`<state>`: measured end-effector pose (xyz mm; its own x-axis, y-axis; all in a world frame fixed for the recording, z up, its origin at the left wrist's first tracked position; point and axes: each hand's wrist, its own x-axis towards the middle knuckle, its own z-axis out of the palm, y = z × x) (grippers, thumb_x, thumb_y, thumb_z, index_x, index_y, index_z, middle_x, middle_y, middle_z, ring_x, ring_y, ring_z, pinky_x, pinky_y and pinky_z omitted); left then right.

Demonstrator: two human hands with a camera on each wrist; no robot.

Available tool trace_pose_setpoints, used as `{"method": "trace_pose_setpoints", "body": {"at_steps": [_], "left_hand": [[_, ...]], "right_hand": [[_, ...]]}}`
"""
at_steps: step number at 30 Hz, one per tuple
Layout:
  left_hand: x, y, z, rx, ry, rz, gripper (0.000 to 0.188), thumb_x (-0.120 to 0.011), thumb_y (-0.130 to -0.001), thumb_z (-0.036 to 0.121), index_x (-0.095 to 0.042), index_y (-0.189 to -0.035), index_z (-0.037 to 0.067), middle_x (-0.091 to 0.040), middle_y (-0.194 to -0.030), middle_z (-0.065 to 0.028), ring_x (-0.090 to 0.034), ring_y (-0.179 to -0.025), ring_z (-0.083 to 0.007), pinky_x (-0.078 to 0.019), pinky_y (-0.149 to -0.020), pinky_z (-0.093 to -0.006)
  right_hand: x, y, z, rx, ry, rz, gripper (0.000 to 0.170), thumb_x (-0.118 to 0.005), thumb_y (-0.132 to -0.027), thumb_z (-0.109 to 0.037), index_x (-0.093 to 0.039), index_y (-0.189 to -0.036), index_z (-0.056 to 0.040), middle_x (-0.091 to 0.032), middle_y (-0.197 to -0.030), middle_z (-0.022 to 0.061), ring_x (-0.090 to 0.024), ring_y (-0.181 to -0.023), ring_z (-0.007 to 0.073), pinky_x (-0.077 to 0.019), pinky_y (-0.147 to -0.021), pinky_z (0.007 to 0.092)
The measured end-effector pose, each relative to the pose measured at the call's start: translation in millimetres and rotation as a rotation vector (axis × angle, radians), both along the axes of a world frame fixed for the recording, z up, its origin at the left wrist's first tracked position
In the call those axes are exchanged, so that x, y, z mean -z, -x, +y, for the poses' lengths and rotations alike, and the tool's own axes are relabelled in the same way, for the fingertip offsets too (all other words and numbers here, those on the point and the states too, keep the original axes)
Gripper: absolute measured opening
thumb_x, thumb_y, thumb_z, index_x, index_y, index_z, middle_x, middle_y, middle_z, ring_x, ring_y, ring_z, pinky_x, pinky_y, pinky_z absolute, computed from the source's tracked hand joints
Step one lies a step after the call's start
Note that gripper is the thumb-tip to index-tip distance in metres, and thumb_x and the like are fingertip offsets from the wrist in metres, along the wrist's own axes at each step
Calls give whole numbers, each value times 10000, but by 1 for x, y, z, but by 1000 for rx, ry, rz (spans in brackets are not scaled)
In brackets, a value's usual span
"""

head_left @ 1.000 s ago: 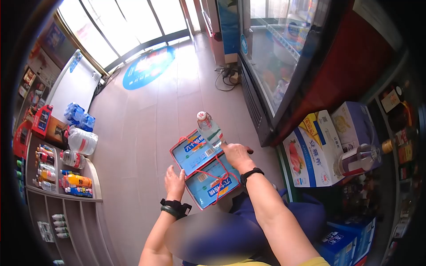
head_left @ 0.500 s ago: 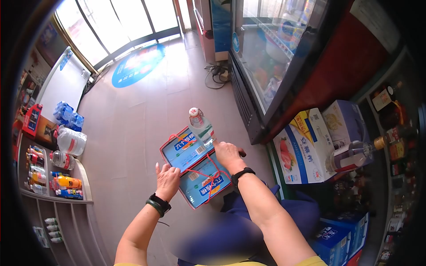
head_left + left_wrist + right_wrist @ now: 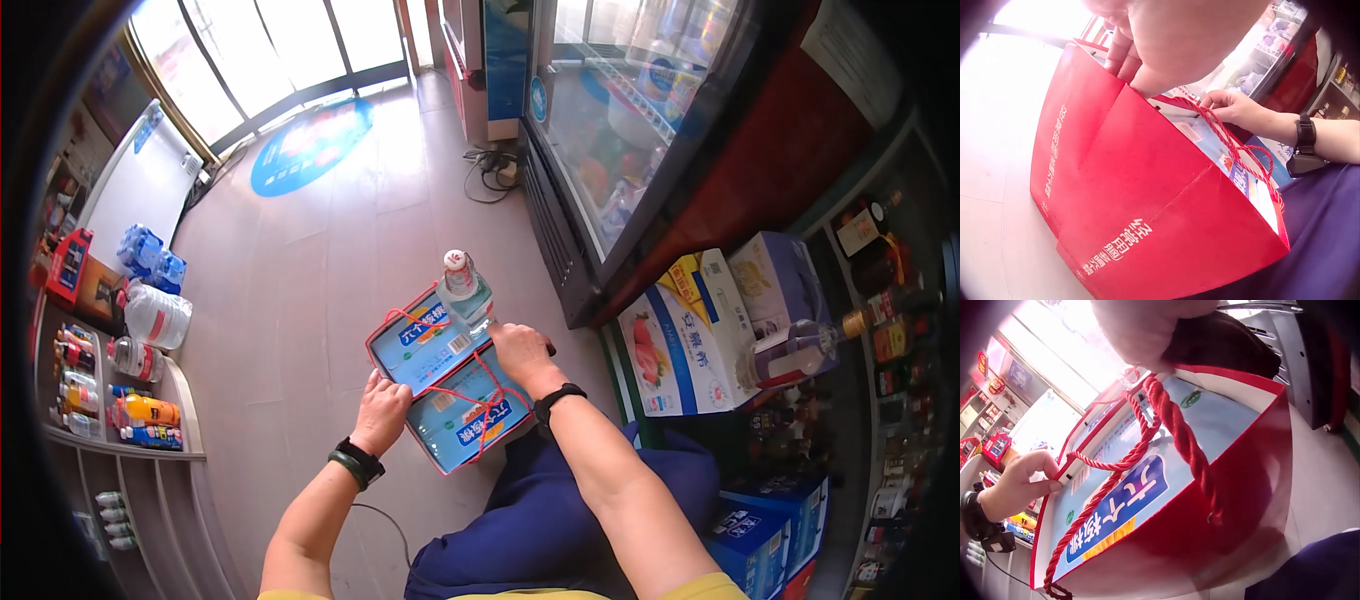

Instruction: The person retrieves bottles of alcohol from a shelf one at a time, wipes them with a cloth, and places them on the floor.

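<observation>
Two red gift bags stand side by side, a blue box inside each: the far bag [image 3: 412, 336] and the near bag [image 3: 470, 412], both with red rope handles. My left hand [image 3: 384, 412] pinches the rims at the left end where the bags meet; in the left wrist view its fingers [image 3: 1124, 57] hook over the edge. My right hand [image 3: 524, 357] grips the rims at the opposite end, its curled fingers partly hidden. Just beyond its fingertips rises a clear bottle [image 3: 468, 298] with a white cap, overlapping the far bag.
A glass-door fridge [image 3: 610, 150] stands at the right, with milk cartons [image 3: 690, 340] and a lying bottle [image 3: 795, 355] before it. Drinks fill a curved shelf [image 3: 150, 450] at the left. A cable [image 3: 390, 520] runs along the floor.
My left hand has come down from beside the bags onto their rims. My right hand keeps its place by the bottle. The whole view has shifted slightly.
</observation>
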<state>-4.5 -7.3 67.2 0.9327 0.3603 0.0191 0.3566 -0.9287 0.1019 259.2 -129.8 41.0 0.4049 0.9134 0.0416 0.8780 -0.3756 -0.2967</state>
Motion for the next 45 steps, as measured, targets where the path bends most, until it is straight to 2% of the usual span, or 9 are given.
{"method": "trace_pose_setpoints", "body": {"at_steps": [4,6,17,24,30,38,40,42,45], "left_hand": [[-2,6,-4,1,-3,15,78,-578,-862,64,-548,-795,92,-633,-759,-64,-636,-901,-250,-347,-1125,-495],[-2,7,-8,6,10,1,88,-581,-863,67,-546,-786,91,-634,-749,-66,-638,-892,-254,-352,-1121,-495],[-6,61,-28,-33,66,-30,146,-626,-861,82,-543,-741,84,-622,-694,-83,-638,-822,-266,-347,-1124,-511],[-15,126,-35,-68,72,42,152,-640,-844,90,-543,-726,91,-620,-700,-75,-634,-828,-261,-357,-1115,-513],[-18,170,-43,-125,51,69,121,-650,-833,97,-569,-743,101,-623,-701,-59,-631,-831,-242,-364,-1111,-502],[-16,181,-52,-202,40,85,90,-677,-833,120,-593,-800,121,-640,-758,-28,-630,-869,-220,-350,-1118,-518],[-15,180,-52,-210,26,104,86,-682,-833,125,-597,-816,126,-645,-778,-21,-629,-884,-217,-343,-1119,-530],[-14,181,-53,-223,14,127,109,-707,-816,143,-601,-833,131,-654,-817,-13,-629,-924,-219,-325,-1119,-555],[-21,180,-58,-246,35,168,152,-740,-794,178,-621,-874,127,-666,-894,-21,-621,-1003,-229,-314,-1120,-562]], "right_hand": [[-3,6,3,16,18,-39,201,-500,-895,-100,-635,-1043,-92,-701,-905,142,-722,-836,360,-509,-548,696],[-8,9,6,19,96,-47,206,-495,-877,-70,-621,-1039,-81,-699,-904,162,-716,-872,368,-563,-626,614],[-10,50,6,-156,22,6,159,-517,-877,-60,-620,-997,-41,-703,-896,184,-725,-842,359,-597,-707,496],[-7,105,-4,-259,72,131,248,-498,-876,-35,-585,-1107,-25,-701,-918,203,-718,-850,381,-590,-722,530],[-11,144,-12,-338,52,218,191,-512,-857,-25,-574,-1037,-9,-701,-892,216,-713,-848,395,-588,-755,495],[-17,134,-10,-422,166,288,225,-484,-901,-71,-558,-1106,-16,-696,-923,217,-706,-864,371,-554,-763,501],[-41,127,-16,-422,142,268,239,-473,-917,-96,-583,-1120,-36,-701,-887,187,-714,-827,324,-552,-736,469],[-95,115,-24,-371,451,508,236,-470,-920,-97,-614,-1100,-48,-691,-797,150,-713,-757,290,-558,-708,420],[-144,97,-45,-354,403,566,222,-490,-939,-120,-637,-1087,-43,-706,-781,129,-708,-657,215,-561,-607,339]]}}
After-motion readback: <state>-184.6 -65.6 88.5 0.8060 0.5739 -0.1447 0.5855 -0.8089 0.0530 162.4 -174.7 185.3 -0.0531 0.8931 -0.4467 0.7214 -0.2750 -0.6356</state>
